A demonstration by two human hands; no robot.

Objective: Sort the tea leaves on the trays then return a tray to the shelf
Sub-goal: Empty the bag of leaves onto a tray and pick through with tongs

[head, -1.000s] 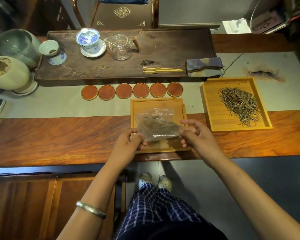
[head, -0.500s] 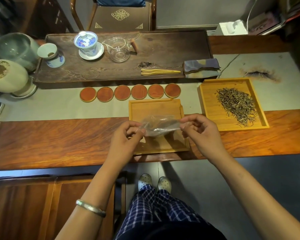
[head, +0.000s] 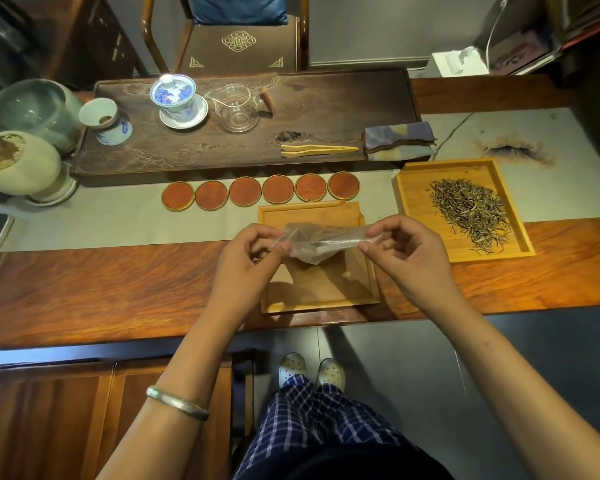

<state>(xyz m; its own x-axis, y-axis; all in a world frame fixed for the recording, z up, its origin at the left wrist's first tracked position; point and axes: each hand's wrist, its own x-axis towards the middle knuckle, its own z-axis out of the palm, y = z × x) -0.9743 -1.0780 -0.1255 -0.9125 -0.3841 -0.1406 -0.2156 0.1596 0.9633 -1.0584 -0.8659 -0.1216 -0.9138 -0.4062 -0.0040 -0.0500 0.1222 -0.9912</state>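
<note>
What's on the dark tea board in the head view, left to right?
Small cup → lidded gaiwan → glass pitcher → bamboo tongs → folded cloth.

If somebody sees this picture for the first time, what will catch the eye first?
Both hands, left and right, pinch a clear bag over the near tray. To the right, a second tray holds a pile of tea leaves.
</note>
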